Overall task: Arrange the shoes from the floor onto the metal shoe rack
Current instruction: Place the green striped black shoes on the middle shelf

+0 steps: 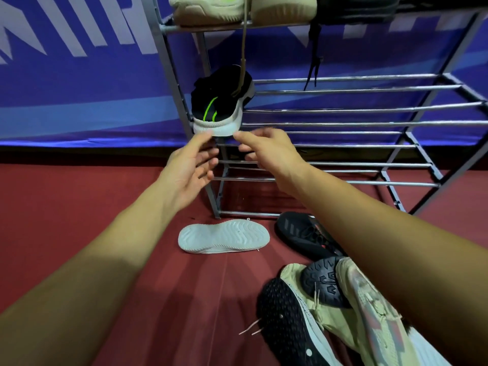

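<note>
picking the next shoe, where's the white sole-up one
Head view, centre: the white-soled shoe lies upside down on the floor by the left front leg of the metal shoe rack, left of a black shoe.

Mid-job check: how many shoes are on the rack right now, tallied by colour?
Cream shoes: 2, on the top shelf
Black shoe with green stripes: 1, on the middle shelf
Plain black shoe: 1, top shelf, cropped by the frame edge
Total: 4 in view; more may sit beyond the crop.
</note>
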A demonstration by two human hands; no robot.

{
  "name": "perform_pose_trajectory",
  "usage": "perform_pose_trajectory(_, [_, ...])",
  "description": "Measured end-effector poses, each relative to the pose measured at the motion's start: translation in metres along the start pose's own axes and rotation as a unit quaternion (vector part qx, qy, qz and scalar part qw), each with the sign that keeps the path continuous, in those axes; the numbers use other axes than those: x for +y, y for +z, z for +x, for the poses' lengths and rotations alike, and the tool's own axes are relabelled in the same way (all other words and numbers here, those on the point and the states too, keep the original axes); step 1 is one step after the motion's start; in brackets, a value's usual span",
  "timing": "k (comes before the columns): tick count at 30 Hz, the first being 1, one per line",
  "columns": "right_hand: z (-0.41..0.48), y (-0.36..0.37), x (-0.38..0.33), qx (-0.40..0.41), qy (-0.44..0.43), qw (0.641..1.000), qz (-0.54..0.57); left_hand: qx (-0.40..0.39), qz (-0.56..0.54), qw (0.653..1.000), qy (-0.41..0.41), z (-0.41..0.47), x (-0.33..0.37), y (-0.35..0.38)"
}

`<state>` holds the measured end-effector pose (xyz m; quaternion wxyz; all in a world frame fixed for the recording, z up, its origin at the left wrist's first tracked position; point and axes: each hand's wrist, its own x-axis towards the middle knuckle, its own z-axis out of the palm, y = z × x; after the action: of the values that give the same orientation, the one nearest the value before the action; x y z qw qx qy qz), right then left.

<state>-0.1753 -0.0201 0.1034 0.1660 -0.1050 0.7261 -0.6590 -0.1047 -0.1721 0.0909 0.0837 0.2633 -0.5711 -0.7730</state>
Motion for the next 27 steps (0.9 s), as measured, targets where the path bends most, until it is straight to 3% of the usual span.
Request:
perform_pose_trajectory(3, [-0.018,-0.025,0.02,-0.009,0.02,0.996,-0.081,-0.052,0.173,0.983,0.025,-0.012,-0.034,0.003])
perform_pose_trajectory(5, [-0.037,-0.047,0.029,-0.006,0.036,0.987,-0.158,-0.097,0.291,0.951,0.043,-0.02,-0.054,0.012])
perform_pose_trajectory(9, [-0.086,-0.101,0.034,-0.025,0.096,0.952,-0.291,-0.213,0.415,0.883,0.041,-0.045,-0.069,0.033])
perform_pose_trajectory(14, [-0.137,-0.155,0.023,-0.069,0.152,0.902,-0.397,-0.322,0.645,0.69,0.072,-0.079,-0.057,0.058])
perform_pose_trajectory(20, [-0.155,-0.212,0.061,-0.129,0.221,0.83,-0.496,-0.327,0.692,0.636,0.096,-0.087,-0.072,0.115])
perform_pose_trajectory(24, [-0.159,-0.254,0.103,-0.117,0.235,0.829,-0.494,-0.38,0.715,0.574,0.122,-0.091,-0.123,0.172])
perform_pose_trajectory(27, [-0.163,-0.277,0.129,-0.113,0.244,0.803,-0.532,-0.401,0.72,0.545,0.157,-0.091,-0.156,0.209])
